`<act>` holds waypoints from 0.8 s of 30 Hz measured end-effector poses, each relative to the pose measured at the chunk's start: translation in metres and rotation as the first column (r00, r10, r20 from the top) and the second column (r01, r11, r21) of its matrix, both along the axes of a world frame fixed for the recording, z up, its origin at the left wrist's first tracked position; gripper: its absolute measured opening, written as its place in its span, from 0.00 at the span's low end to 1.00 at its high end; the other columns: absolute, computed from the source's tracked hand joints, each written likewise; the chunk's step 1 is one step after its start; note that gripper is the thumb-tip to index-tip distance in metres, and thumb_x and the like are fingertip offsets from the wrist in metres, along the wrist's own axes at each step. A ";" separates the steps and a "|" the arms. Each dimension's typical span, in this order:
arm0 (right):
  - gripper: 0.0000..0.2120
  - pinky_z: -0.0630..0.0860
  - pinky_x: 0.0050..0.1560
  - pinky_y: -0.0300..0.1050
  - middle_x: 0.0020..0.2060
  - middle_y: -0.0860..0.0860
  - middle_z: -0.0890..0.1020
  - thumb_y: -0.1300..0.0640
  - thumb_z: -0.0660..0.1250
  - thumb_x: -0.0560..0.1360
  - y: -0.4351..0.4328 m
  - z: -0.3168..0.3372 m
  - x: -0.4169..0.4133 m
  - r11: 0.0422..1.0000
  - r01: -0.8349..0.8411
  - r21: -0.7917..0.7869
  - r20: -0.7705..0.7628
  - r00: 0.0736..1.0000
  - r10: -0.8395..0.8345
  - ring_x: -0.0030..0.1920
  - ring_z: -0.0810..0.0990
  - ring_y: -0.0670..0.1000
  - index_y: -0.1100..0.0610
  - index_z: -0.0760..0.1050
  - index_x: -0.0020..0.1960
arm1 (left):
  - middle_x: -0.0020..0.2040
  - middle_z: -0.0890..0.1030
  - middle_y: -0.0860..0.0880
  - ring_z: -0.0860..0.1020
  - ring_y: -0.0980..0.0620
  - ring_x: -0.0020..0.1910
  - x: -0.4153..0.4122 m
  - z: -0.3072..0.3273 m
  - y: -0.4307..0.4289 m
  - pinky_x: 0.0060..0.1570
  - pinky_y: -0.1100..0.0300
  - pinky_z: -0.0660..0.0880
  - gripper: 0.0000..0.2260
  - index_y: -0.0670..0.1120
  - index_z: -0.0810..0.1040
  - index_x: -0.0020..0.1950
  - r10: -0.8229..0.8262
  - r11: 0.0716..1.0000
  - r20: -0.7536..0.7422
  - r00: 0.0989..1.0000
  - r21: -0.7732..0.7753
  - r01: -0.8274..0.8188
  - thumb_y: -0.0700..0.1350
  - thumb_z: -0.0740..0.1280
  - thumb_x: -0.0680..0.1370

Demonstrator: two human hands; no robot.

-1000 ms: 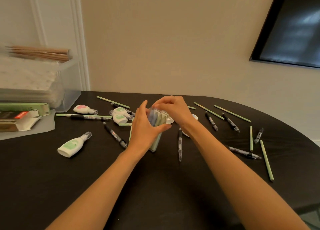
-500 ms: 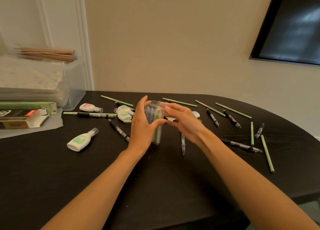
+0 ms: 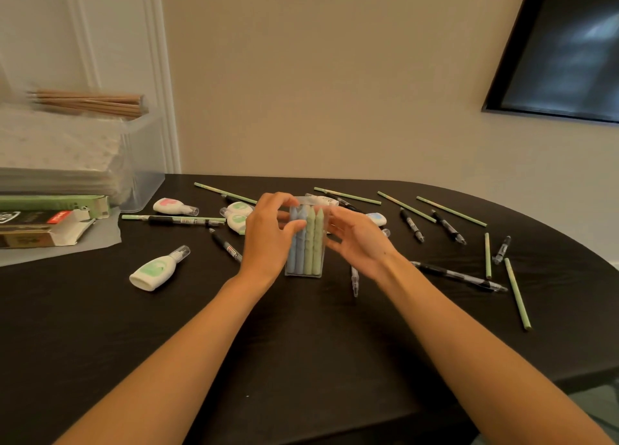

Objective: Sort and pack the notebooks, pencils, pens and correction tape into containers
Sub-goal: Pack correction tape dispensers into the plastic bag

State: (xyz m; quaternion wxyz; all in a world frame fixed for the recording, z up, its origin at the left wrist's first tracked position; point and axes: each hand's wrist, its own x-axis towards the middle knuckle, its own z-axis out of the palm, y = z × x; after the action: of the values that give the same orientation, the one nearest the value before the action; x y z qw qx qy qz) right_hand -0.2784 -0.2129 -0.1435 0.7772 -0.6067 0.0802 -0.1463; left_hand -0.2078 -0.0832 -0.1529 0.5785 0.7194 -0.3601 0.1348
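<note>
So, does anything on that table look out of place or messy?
Nothing broken or spilled, only unsorted: green pencils and black pens lie at all angles across the table, correction tapes among them. At the left, a cardboard box lies with its flap open. The clear case in the left hand stands upright.

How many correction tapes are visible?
5: pink tape by the bin; two green tapes beside the left hand; lone green tape front left; blue tape behind the right hand. More may be hidden.

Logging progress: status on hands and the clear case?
Left hand grips clear case, upright on table. Right hand open beside it. Loose pens, pencils around.
</note>
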 end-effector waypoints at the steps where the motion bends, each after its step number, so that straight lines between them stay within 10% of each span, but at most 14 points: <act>1: 0.11 0.70 0.62 0.49 0.48 0.52 0.80 0.55 0.59 0.79 -0.001 0.001 0.001 1.000 0.008 -0.013 -0.008 1.000 -0.009 0.54 0.75 0.50 0.58 0.78 0.50 | 0.53 0.74 0.49 0.75 0.58 0.46 0.000 0.000 0.000 0.39 0.79 0.72 0.08 0.41 0.75 0.52 0.001 1.000 0.005 1.000 0.007 -0.001 0.36 0.69 0.74; 11: 0.10 0.75 0.50 0.45 0.41 0.52 0.79 0.68 0.63 0.74 0.007 0.024 0.010 0.943 0.149 -0.299 0.023 0.989 -0.149 0.45 0.76 0.49 0.56 0.78 0.44 | 0.58 0.67 0.45 0.75 0.57 0.46 0.000 -0.004 0.000 0.48 0.67 0.73 0.10 0.40 0.74 0.53 0.051 0.995 0.140 0.989 0.074 -0.061 0.37 0.70 0.74; 24: 0.07 0.74 0.43 0.32 0.45 0.48 0.82 0.62 0.65 0.76 0.013 0.012 0.008 0.795 0.319 -0.516 0.183 0.948 -0.262 0.45 0.78 0.41 0.54 0.80 0.46 | 0.50 0.69 0.50 0.72 0.57 0.45 0.004 0.001 0.001 0.39 0.76 0.71 0.11 0.41 0.71 0.50 0.033 0.996 0.120 0.992 0.073 -0.042 0.37 0.71 0.72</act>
State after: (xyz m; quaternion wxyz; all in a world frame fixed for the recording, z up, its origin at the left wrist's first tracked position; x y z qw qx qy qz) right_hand -0.2705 -0.2004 -0.1312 0.5465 -0.7725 0.0881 -0.3112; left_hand -0.2043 -0.0818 -0.1517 0.5258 0.7381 -0.3852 0.1744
